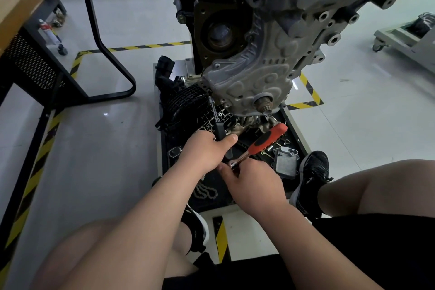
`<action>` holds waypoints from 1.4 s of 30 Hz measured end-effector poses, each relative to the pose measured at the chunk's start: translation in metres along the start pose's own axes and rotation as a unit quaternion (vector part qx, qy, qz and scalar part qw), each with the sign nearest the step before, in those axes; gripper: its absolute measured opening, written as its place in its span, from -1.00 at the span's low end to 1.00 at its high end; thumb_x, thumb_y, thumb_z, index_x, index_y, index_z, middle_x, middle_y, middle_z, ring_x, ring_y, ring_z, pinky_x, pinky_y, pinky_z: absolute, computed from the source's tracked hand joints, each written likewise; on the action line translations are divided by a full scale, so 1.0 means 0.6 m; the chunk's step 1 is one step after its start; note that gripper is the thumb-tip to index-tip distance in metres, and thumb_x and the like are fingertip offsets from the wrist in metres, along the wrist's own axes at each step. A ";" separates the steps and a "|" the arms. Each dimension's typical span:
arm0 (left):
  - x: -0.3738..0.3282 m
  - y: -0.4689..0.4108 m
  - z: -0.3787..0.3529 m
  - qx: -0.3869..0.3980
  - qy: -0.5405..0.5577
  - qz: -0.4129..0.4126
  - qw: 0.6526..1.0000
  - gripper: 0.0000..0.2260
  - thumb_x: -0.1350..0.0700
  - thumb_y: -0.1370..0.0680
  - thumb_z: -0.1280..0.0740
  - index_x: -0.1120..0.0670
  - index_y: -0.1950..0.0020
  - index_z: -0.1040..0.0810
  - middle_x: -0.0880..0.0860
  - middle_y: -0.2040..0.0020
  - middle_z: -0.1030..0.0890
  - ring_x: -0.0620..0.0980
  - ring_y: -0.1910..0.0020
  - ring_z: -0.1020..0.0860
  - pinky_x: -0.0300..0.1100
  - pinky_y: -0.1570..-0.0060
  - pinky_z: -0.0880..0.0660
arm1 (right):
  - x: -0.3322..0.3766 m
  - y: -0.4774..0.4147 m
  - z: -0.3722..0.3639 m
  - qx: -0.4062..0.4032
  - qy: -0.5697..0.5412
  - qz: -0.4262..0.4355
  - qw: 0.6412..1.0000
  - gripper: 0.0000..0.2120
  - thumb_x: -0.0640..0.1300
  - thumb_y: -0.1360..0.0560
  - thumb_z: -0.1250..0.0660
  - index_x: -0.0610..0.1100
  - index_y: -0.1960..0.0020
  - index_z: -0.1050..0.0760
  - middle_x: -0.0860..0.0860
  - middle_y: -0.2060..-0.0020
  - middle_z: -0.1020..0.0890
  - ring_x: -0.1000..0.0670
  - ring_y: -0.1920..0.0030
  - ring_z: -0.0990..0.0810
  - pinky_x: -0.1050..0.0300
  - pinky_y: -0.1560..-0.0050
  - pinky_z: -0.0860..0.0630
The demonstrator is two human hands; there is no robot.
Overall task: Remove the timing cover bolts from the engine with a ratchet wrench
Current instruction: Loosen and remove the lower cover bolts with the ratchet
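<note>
**Ratchet and extension at lower left edge of cover**

Hands, 2. Left hand (204, 151) wrapped round black extension (218, 126), thumb laid along it. Right hand (255, 187) closed on head end of ratchet (267, 137), fingertips hidden underneath. Orange-and-black handle free, angled up and to the right.

Ratchet, 1. Extension, 1, running from ratchet head up to lower left edge of cover (254, 73). Tip small and dark; bolt there not to be made out.

Cover, 1, grey cast metal, on front of engine (289, 4). Shaft stub (263, 102) protruding near its bottom. Engine top cut off by frame edge.

Tray (166, 167), 1, black, beneath engine. Contents:
- black manifold (186, 99), 1
- chain (208, 192), 1, partly behind left forearm
- grey cast part (286, 160), 1
- small loose hardware, count unreadable

Shoes, 2, black. Right shoe (310, 176) at tray's right edge. Left shoe (197, 226) mostly hidden behind left forearm.
</note>
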State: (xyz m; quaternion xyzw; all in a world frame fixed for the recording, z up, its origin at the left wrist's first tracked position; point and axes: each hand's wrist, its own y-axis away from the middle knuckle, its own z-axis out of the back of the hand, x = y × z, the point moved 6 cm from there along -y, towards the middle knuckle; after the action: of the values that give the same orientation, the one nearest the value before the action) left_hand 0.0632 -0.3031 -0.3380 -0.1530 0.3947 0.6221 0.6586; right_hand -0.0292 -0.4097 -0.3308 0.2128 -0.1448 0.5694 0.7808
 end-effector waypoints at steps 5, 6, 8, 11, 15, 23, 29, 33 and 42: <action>-0.002 0.000 0.003 0.016 0.051 0.005 0.999 -0.51 -0.30 -0.50 -0.28 0.07 0.41 -0.42 -0.11 0.57 -0.44 -0.22 0.57 -0.44 -0.24 0.52 -0.28 | -0.018 0.005 -0.021 0.088 -0.367 -0.090 0.922 -0.46 0.19 -0.57 -0.19 -0.28 0.25 -0.49 0.01 0.55 -0.45 0.03 0.53 -0.42 0.11 0.39 -0.41; -0.004 0.000 0.001 0.026 0.064 0.007 0.998 -0.51 -0.29 -0.51 -0.27 0.04 0.45 -0.38 -0.14 0.64 -0.38 -0.23 0.65 -0.38 -0.23 0.53 -0.28 | -0.019 0.010 -0.032 0.127 -0.468 -0.138 0.864 -0.48 0.18 -0.59 -0.17 -0.27 0.18 -0.53 -0.02 0.53 -0.46 0.00 0.53 -0.43 0.09 0.36 -0.43; -0.004 -0.001 -0.008 0.050 0.090 0.013 0.995 -0.51 -0.29 -0.51 -0.26 0.04 0.44 -0.40 -0.14 0.67 -0.35 -0.21 0.71 -0.33 -0.28 0.54 -0.29 | -0.009 0.024 -0.053 0.208 -0.644 -0.211 0.706 -0.50 0.20 -0.59 -0.15 -0.21 0.17 -0.53 -0.03 0.54 -0.39 -0.02 0.56 -0.36 0.11 0.37 -0.41; -0.004 -0.001 -0.018 0.068 0.105 0.013 0.992 -0.52 -0.33 -0.48 -0.27 0.05 0.40 -0.46 -0.12 0.64 -0.37 -0.17 0.69 -0.34 -0.32 0.60 -0.27 | 0.018 0.038 -0.063 0.284 -0.780 -0.239 0.505 -0.50 0.25 -0.52 -0.14 -0.14 0.28 -0.55 0.04 0.57 -0.31 0.04 0.60 -0.28 0.20 0.42 -0.41; 0.005 -0.006 -0.019 0.059 0.103 0.006 0.993 -0.51 -0.31 -0.47 -0.30 0.04 0.46 -0.47 -0.14 0.64 -0.38 -0.23 0.68 -0.34 -0.27 0.51 -0.26 | 0.039 0.046 -0.068 0.299 -0.836 -0.241 0.393 -0.48 0.25 -0.53 -0.10 -0.14 0.30 -0.51 0.05 0.59 -0.31 0.06 0.63 -0.28 0.23 0.44 -0.45; 0.005 -0.002 -0.016 0.033 0.114 0.007 0.993 -0.53 -0.32 -0.43 -0.32 -0.01 0.50 -0.47 -0.14 0.64 -0.39 -0.21 0.68 -0.35 -0.22 0.49 -0.26 | 0.014 0.036 -0.061 0.295 -0.732 -0.217 0.574 -0.46 0.31 -0.55 -0.09 -0.12 0.23 -0.52 0.04 0.55 -0.30 0.05 0.59 -0.26 0.20 0.41 -0.38; 0.003 0.014 -0.005 0.002 0.147 0.066 0.987 -0.54 -0.30 -0.42 -0.33 0.01 0.49 -0.40 -0.05 0.55 -0.39 -0.09 0.60 -0.35 -0.24 0.52 -0.27 | -0.012 0.005 0.011 0.191 -0.411 -0.066 0.889 -0.54 0.19 -0.57 -0.19 -0.16 0.24 -0.52 0.08 0.60 -0.45 0.11 0.59 -0.41 0.27 0.47 -0.38; -0.023 0.022 -0.003 -0.001 0.155 0.095 0.983 -0.53 -0.24 -0.47 -0.34 0.05 0.46 -0.34 0.02 0.54 -0.38 -0.04 0.63 -0.31 -0.24 0.50 -0.25 | -0.010 -0.020 0.064 0.132 -0.239 0.089 0.958 -0.52 0.21 -0.56 -0.19 0.06 0.48 -0.45 0.23 0.63 -0.44 0.22 0.56 -0.37 0.27 0.43 -0.23; -0.036 0.043 0.034 0.020 0.020 0.162 0.986 -0.51 -0.27 -0.54 -0.21 0.10 0.38 -0.35 0.00 0.63 -0.33 -0.03 0.66 -0.29 -0.27 0.50 -0.24 | 0.023 -0.042 0.082 0.046 -0.047 0.272 0.960 -0.41 0.29 -0.55 -0.14 -0.05 0.52 -0.22 0.07 0.60 -0.30 0.07 0.52 -0.34 0.15 0.48 -0.12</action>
State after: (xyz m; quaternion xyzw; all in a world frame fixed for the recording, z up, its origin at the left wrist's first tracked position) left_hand 0.0473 -0.2996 -0.3020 -0.0862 0.4399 0.7092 0.5442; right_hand -0.0001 -0.4296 -0.2859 0.2280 -0.2070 0.7554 0.5784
